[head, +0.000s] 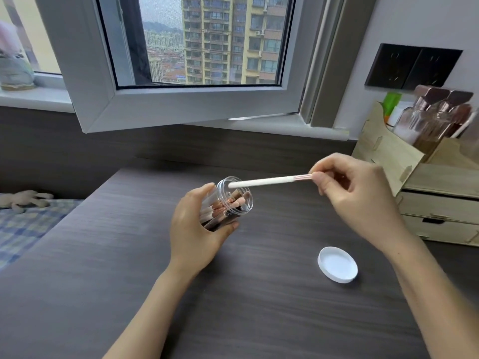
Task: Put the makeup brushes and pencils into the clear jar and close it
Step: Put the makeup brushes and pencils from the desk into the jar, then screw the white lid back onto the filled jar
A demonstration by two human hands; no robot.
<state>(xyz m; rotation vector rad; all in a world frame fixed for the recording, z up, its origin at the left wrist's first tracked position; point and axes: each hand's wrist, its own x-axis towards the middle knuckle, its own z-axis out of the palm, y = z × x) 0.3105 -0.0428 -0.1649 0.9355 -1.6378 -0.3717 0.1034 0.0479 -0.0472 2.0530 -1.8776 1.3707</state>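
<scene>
Gripping the jar (234,200) tilted above the tabletop (259,307) with my left hand (197,229); right hand (355,193) pinches a white brush (269,181), tip at jar mouth. Lid (337,268) lies right; organizer (420,182) behind.

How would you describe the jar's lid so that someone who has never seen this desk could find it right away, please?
Start at the dark wood-grain desk under the window. Right of the clear jar held in the left hand, and nearer the camera, lies the white lid, below the right hand. It is the only round, flat white thing there, resting alone with its hollow side up.
</scene>
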